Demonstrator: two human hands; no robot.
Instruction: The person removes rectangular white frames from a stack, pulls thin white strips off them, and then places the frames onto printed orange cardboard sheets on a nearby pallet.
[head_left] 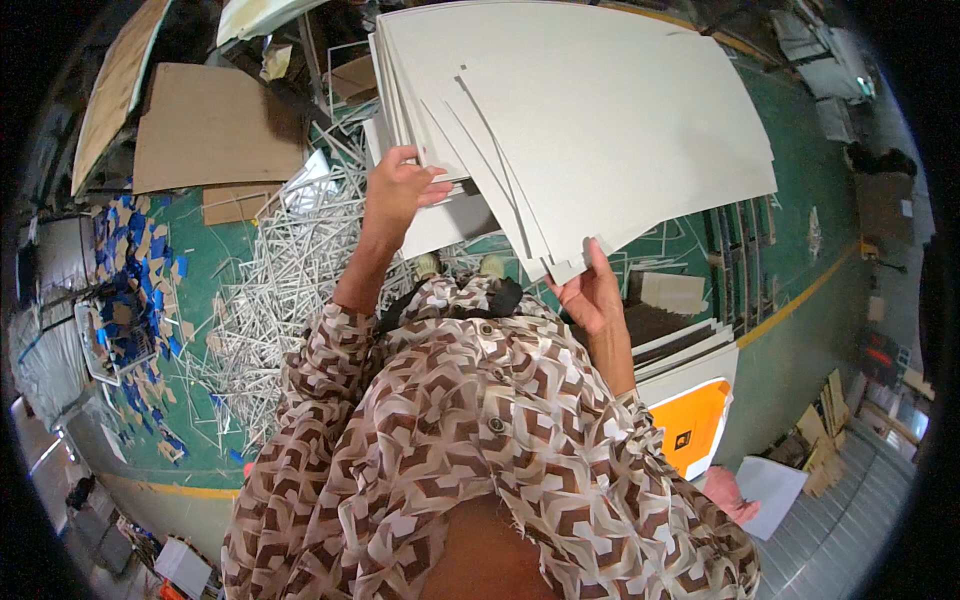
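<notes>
A fanned stack of large off-white cardboard sheets (610,120) fills the upper middle. Several thin strips or sheet edges lie slanting across its left part. My right hand (592,295) pinches the near corner of the sheets, thumb on top and fingers partly hidden underneath. At the stack's left edge is my left hand (398,190), its fingers spread and pointing right, close to the sheet edges; whether it touches them I cannot tell. Another pale sheet (445,225) shows lower down, beneath the stack.
A big heap of narrow pale strips (285,310) covers the green floor (205,350) to my left. Blue and brown scraps (130,290) lie farther left. Brown cardboard (215,125) leans behind. At right are stacked boards with an orange panel (692,425) and a dark slatted rack (735,265).
</notes>
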